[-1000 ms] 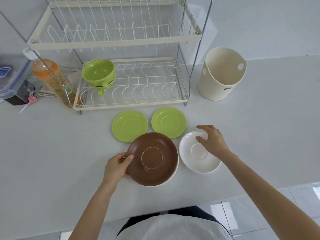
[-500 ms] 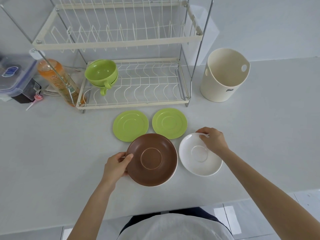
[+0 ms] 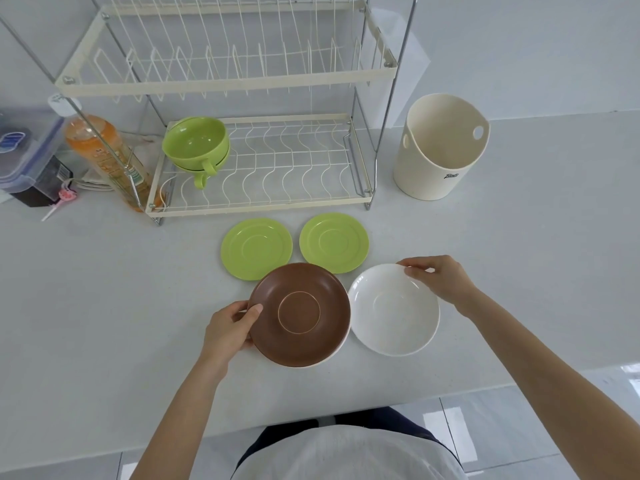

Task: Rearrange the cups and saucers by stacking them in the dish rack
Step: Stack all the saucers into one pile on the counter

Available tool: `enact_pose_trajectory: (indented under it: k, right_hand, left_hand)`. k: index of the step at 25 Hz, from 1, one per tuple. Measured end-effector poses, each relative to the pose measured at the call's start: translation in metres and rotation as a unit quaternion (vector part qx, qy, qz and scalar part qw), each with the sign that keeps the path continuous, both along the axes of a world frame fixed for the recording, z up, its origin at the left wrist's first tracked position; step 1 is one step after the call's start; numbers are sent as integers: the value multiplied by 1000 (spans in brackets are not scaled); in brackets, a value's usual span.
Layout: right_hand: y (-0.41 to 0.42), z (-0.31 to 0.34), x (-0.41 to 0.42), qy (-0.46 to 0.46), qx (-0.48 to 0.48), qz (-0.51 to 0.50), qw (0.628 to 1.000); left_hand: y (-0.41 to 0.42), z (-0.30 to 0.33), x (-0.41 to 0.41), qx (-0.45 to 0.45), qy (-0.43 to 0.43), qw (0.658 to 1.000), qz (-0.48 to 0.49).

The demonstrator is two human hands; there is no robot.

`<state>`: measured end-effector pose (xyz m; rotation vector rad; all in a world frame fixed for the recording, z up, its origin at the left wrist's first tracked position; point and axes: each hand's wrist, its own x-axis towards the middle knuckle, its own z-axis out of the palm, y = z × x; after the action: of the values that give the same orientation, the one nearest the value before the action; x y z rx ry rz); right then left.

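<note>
Brown saucer (image 3: 299,315) gripped by left hand (image 3: 228,327); right hand (image 3: 441,280) pinches white saucer (image 3: 393,310).

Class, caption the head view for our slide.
Left hand grips brown saucer, right hand pinches white saucer before dish rack.

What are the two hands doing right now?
Left hand: closed, gripping the brown saucer by its rim.
Right hand: closed, pinching the white saucer by its rim.
</note>
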<state>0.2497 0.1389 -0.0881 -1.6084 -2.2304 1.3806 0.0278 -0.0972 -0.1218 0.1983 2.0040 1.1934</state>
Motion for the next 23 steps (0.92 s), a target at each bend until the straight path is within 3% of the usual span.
enact_pose_trajectory:
  k: [3,7,15,18,23]
  right_hand:
    - [4,6,7,9,-14,1,1000]
    - [5,22,8,98,-81,-41,991]
    - [-32,16,-43,181,-182,-83,963]
    - [-47,7,-57,175,-176,-97,964]
    - [-68,-7,-70,128,-77,-79,986]
  left_hand:
    - [0,1,0,2,1,1000,1]
    - [0,2,0,7,-7,1000,0]
    - [0,7,3,13,-28,1000,5]
    - [0,11,2,11,-33,999,-5]
    - [-1,17,3,9,-45,999,-21]
